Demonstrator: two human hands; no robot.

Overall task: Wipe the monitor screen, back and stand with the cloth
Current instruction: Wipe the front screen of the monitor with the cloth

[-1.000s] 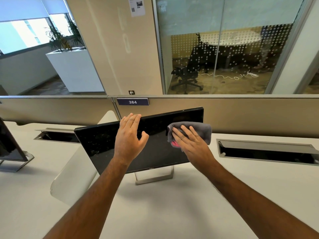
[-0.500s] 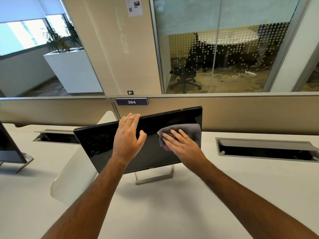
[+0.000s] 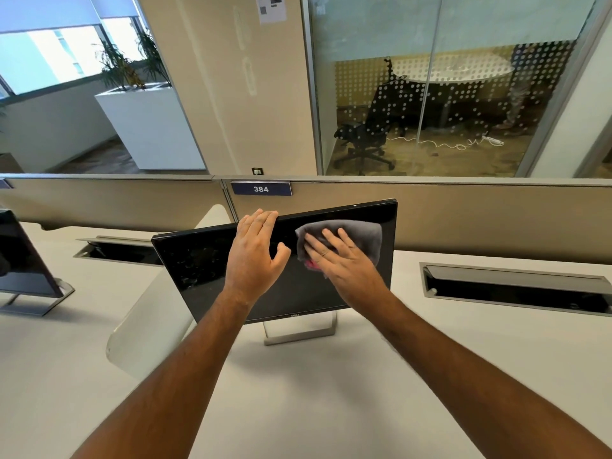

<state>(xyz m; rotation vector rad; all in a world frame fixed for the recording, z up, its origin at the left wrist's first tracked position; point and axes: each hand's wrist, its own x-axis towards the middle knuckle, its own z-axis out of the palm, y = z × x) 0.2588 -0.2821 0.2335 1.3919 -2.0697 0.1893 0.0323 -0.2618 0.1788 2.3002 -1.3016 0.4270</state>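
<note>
Left hand (image 3: 253, 256) flat against the monitor (image 3: 205, 263) top edge, fingers straight, steadying it; right hand (image 3: 342, 260), fingers spread, presses the grey cloth (image 3: 361, 235) onto the screen's upper right, above its stand (image 3: 299, 334).

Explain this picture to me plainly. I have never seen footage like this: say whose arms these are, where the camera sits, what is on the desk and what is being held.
There is no machine here. The camera is worn on a person's head and looks forward and down, so the two bare arms reaching in from the bottom are that person's own. On the white desk stands a dark, switched-off monitor on a metal stand. The left hand rests on the monitor's top edge, fingers straight, steadying it. The right hand presses a grey cloth flat against the screen's right part. A second monitor stands at the far left, and cable slots are set into the desk.
</note>
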